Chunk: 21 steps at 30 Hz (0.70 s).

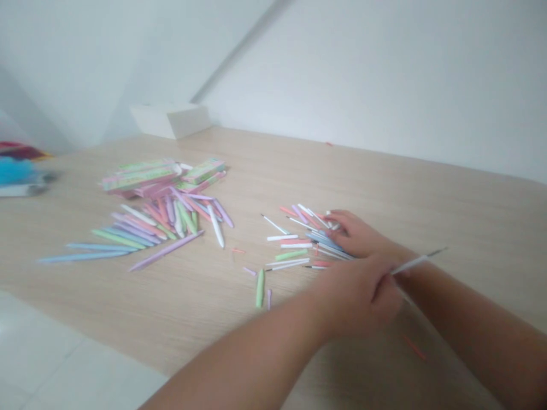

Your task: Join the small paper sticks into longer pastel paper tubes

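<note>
On the light wooden table (427, 199), two bare hands are busy among lots of colorful little sticks. The left hand (367, 296) is nearest, with its fingers closed around a thin white stick (412, 264) that pokes out to the right and ends in a dark tip. Just beyond it, the right hand (354, 232) is down low at the edge of a loose heap of sticks (296, 246), with its fingers bent over them. I can't tell if it has hold of one. The left hand covers part of the right arm, and I can't tell if they touch. Some blue sticks (325, 239) lie right by the right hand, and white, orange and purple ones are all around there too. A green stick (291, 254) lies in the heap as well. A short fat green piece (260, 288) is nearer to me, with a small purple piece (269, 299) just beside it. Well over to the left is a big spread of pens (158, 210) in pink, purple, green, blue and white. One long purple pen (166, 250) lies slanted at the front of them. Behind the pens, pink and green boxes (141, 181) are piled on top of each other. A white box (188, 121) is at the back, near the white wall (384, 74). Something fluffy and blue (17, 171) is at the far left, too blurry to name.
</note>
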Each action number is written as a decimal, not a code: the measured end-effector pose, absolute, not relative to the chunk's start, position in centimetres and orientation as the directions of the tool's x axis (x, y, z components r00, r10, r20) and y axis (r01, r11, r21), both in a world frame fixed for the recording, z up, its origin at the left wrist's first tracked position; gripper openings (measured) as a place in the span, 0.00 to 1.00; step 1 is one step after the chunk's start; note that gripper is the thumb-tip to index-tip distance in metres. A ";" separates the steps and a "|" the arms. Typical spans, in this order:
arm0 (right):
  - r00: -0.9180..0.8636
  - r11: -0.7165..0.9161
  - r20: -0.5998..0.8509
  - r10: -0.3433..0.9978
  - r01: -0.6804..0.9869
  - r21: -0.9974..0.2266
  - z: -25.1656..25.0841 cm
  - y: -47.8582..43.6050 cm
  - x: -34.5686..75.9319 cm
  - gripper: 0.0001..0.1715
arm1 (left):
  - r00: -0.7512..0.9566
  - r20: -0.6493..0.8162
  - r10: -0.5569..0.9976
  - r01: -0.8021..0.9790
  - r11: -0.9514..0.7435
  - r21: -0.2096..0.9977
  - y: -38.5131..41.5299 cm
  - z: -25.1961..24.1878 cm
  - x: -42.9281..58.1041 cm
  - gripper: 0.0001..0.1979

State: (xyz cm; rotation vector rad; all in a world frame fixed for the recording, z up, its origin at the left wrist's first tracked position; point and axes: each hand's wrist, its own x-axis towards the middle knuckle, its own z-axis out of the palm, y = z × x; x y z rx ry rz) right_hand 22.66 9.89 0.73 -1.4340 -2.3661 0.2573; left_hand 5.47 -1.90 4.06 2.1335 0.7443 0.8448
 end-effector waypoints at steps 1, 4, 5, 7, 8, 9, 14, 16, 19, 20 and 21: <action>-0.479 0.506 0.163 0.863 0.809 -0.299 0.6 10.3 22.4 0.31 | 0.632 0.329 0.702 0.251 -0.587 0.770 -2.0 4.1 5.4 0.16; -0.570 0.566 0.057 0.820 0.790 -0.237 0.4 10.7 22.0 0.37 | 0.667 0.314 0.676 0.262 -0.607 0.751 -2.1 4.1 5.3 0.15; -0.582 0.578 0.058 0.811 0.782 -0.233 0.4 10.8 22.0 0.35 | 0.672 0.312 0.672 0.264 -0.611 0.746 -2.1 4.2 5.3 0.15; -0.598 0.599 0.088 0.796 0.761 -0.250 0.4 10.7 22.2 0.31 | 0.679 0.312 0.664 0.264 -0.619 0.740 -2.1 4.3 5.3 0.14; -0.602 0.607 0.109 0.791 0.750 -0.261 0.5 10.6 22.4 0.29 | 0.683 0.314 0.659 0.264 -0.624 0.736 -2.0 4.3 5.3 0.14; -0.604 0.614 0.129 0.786 0.742 -0.269 0.6 10.5 22.7 0.27 | 0.688 0.316 0.653 0.264 -0.631 0.729 -2.0 4.4 5.2 0.14; -0.584 0.603 0.154 0.797 0.762 -0.237 0.8 9.5 24.5 0.28 | 0.702 0.310 0.641 0.294 -0.658 0.693 -2.1 4.3 5.3 0.14; -0.584 0.596 0.124 0.802 0.773 -0.219 0.6 9.0 25.1 0.30 | 0.708 0.294 0.642 0.313 -0.659 0.684 -2.1 4.1 5.3 0.15; -0.586 0.597 0.119 0.801 0.770 -0.225 0.3 8.6 25.8 0.28 | 0.716 0.274 0.642 0.337 -0.662 0.670 -2.1 3.9 5.5 0.15; -0.587 0.601 0.133 0.798 0.765 -0.230 0.3 8.5 26.0 0.27 | 0.715 0.273 0.644 0.341 -0.662 0.668 -2.1 3.9 5.6 0.15; -0.588 0.607 0.150 0.795 0.759 -0.235 0.2 8.5 26.2 0.26 | 0.715 0.274 0.643 0.341 -0.663 0.667 -2.0 3.8 5.6 0.15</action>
